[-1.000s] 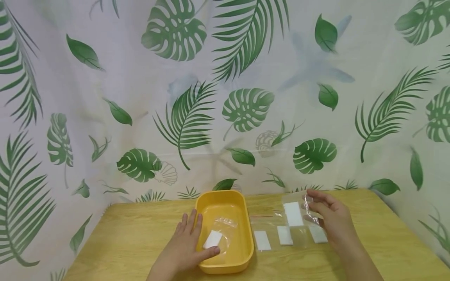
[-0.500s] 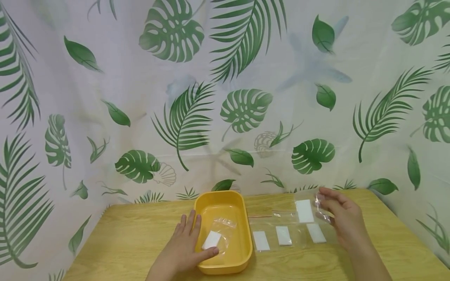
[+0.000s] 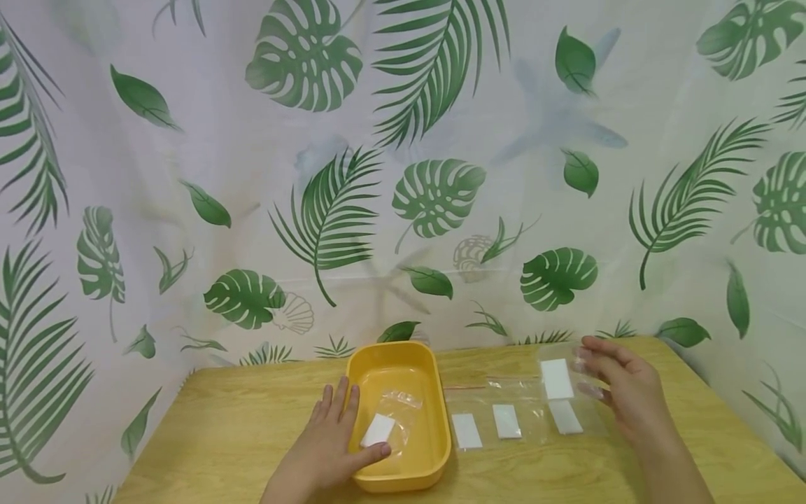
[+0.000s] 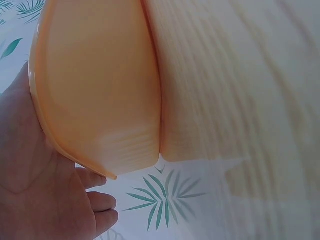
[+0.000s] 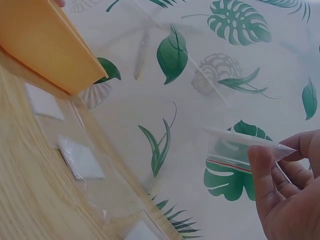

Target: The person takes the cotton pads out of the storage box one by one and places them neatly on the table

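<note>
My left hand (image 3: pixel 324 441) lies over the left rim of a yellow plastic tray (image 3: pixel 403 483), fingers straight and thumb reaching inside. In that tray is a clear zip bag with a white rectangular piece (image 3: pixel 379 430). At the right, my right hand (image 3: pixel 630 399) pinches the edge of another clear zip bag (image 3: pixel 557 379), raised above the table and holding a white piece. The right wrist view shows this bag's red seal line (image 5: pixel 229 166) beside the thumb. Below it lie more bags with white pieces, one (image 3: pixel 565 417) partly overlapped by the raised bag.
Two further bagged white pieces, a left one (image 3: pixel 467 431) and a middle one (image 3: pixel 506 421), lie in a row right of the tray. The wood-grain table (image 3: pixel 220 434) ends at a leaf-patterned curtain (image 3: pixel 352 224) behind.
My right hand has carried its zip bag to the right, over the rightmost bag in the row. The left hand stays on the tray rim.
</note>
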Available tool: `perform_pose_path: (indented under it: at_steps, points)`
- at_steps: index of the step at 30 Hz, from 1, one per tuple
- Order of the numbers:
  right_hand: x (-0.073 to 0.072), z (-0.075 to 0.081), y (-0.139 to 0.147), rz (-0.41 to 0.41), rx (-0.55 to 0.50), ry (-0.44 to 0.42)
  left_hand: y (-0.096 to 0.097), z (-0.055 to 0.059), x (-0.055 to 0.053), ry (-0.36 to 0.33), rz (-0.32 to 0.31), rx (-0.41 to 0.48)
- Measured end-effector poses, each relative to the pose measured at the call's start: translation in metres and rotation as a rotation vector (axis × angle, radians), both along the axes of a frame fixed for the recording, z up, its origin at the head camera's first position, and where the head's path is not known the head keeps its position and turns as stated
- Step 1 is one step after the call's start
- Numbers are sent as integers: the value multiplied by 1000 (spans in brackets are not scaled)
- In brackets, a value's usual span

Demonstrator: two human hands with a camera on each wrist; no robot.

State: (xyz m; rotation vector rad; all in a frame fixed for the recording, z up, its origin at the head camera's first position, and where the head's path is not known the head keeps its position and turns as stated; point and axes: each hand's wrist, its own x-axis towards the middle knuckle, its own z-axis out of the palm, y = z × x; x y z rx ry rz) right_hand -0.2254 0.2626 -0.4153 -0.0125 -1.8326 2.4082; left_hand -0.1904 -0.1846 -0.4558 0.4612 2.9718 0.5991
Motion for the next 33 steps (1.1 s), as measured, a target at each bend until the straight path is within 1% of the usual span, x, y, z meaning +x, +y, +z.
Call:
perform_pose_path:
  at_steps: [4,10,18,24,33]
  points:
    - [-1,1,4,-12,19,-14,0,0,-1,7,0,1]
    - [0,-1,8,-27,22,-9,0,-1,-3,-2,0,0]
    - [0,-3,14,-44,-4,-38,1,1,0,-7,-3,7]
    - [0,-3,19,-54,1,-62,1,2,2,-11,-3,19]
    - [0,-6,23,-59,-8,-80,1,2,1,-2,-3,14]
